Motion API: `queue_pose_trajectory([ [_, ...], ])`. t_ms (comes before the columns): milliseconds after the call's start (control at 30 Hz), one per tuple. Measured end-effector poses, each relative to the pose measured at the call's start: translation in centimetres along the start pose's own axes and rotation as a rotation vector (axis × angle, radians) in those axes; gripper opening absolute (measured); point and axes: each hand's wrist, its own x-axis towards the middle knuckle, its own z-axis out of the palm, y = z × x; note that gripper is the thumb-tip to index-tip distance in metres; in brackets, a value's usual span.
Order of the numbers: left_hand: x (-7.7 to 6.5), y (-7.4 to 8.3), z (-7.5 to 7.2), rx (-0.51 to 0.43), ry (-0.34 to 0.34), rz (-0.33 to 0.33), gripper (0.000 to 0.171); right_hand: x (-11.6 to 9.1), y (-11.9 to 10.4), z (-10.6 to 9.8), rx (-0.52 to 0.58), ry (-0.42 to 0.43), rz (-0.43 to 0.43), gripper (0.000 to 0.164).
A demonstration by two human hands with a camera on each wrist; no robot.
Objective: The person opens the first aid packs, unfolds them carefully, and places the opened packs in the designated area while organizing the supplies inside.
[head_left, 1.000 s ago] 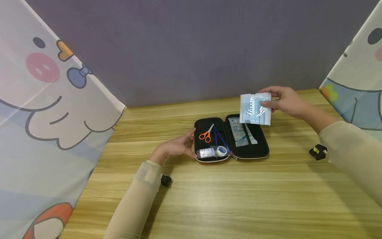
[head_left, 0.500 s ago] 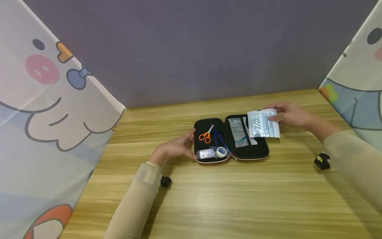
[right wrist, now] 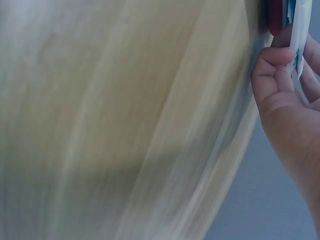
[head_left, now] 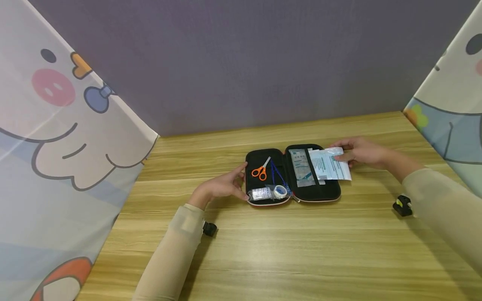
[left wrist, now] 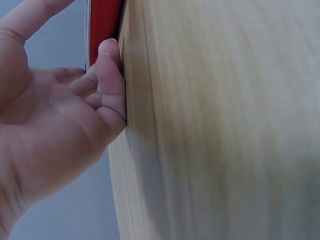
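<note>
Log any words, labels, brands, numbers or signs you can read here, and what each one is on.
None can be read.
White-and-blue packet in the right hand: printed, too small.
Pale packet in the case: printed, too faint.
Wrapped roll in the case: printed, too small.

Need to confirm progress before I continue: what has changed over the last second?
The right hand has brought the white packet down and nearer the person, from above the far edge of the open case to its right half, beside the strap. It still grips the packet. The left hand, at the case's left edge, and the scissors stayed put.
</note>
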Motion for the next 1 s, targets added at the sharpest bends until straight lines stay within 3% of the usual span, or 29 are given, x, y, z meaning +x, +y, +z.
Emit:
queue_pose_trajectory([
  [200,0.0,0.1,0.0,0.003,-0.002,0.004,0.127,0.3,-0.3,0.6,0.032,-0.007,-0.010,0.061],
  [533,0.0,0.0,0.0,0.015,-0.008,0.001,0.128,1.0,-0.5,1.5,-0.044,0.010,-0.018,0.055],
  [1000,0.2,-0.1,0.1,0.035,-0.009,-0.006,0.128,1.9,-2.7,2.8,-0.202,0.151,-0.045,0.052],
])
